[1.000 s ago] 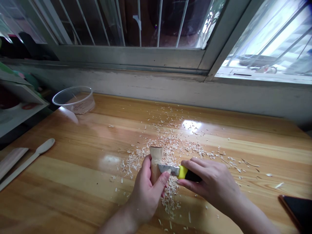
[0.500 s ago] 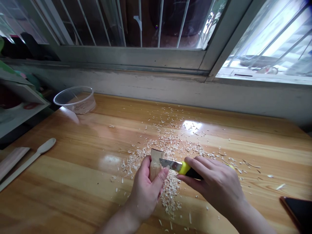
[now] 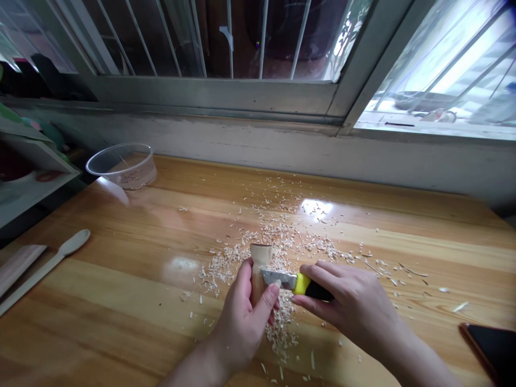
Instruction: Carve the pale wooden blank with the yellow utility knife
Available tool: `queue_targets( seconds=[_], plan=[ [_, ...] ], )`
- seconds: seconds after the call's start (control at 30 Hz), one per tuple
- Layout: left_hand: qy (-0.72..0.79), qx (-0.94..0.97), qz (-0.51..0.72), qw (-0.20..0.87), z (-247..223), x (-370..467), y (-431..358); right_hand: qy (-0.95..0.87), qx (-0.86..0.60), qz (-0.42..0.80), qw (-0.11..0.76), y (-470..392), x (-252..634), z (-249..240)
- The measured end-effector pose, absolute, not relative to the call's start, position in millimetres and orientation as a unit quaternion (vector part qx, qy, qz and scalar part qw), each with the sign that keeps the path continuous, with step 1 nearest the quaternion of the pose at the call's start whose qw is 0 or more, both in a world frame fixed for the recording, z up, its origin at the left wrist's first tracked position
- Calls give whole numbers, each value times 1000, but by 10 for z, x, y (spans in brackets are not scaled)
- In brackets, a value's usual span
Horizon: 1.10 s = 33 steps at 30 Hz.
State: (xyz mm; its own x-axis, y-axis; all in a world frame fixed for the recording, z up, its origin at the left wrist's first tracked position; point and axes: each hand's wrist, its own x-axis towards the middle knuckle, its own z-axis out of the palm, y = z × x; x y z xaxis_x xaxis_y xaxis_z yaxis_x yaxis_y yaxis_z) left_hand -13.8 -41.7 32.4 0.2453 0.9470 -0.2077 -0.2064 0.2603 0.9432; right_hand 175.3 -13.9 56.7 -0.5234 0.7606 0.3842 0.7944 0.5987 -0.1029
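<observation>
My left hand (image 3: 245, 312) is wrapped round a small pale wood piece (image 3: 262, 255), whose flared top with a dark edge rises above the fingers. Its lower part is hidden in the palm. My right hand (image 3: 350, 295) grips the yellow and black handle of a utility knife (image 3: 284, 278). The knife's blade lies across the wood just below the flare, pointing left. My left thumb presses close beneath the blade. Pale wood shavings (image 3: 282, 317) are heaped on the table under and beyond both hands.
A clear plastic bowl (image 3: 141, 173) with some shavings stands at the back left. A wooden spoon (image 3: 48, 266) and a flat wood strip (image 3: 20, 264) lie at the left. A phone (image 3: 494, 344) rests at the right edge. A window wall (image 3: 242, 129) bounds the wooden table (image 3: 133, 301) behind.
The knife blade has moved slightly down along the wood piece, toward me. The piece now stands more upright, showing more of its narrowed neck. Both hands keep their grip.
</observation>
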Motion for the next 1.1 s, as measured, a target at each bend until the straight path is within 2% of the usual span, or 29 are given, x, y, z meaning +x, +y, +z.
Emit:
queue_targets(
  seconds=[0.3, 0.5, 0.73, 0.93, 1.1],
  plan=[
    [475, 419, 429, 645, 273, -119, -433, -862, -452, -93, 210, -170, 1714, 586],
    [444, 426, 436, 657, 335, -127, -426, -876, -439, -39, 195, -142, 1742, 573],
    [471, 427, 426, 644, 240, -101, -432, -867, -446, -77, 206, -155, 1722, 573],
    [455, 449, 426, 640, 274, -111, -440, -877, -441, -34, 191, -137, 1750, 540],
    [485, 439, 405, 638, 294, -104, -441, -870, -449, -56, 196, -147, 1727, 532]
  ],
)
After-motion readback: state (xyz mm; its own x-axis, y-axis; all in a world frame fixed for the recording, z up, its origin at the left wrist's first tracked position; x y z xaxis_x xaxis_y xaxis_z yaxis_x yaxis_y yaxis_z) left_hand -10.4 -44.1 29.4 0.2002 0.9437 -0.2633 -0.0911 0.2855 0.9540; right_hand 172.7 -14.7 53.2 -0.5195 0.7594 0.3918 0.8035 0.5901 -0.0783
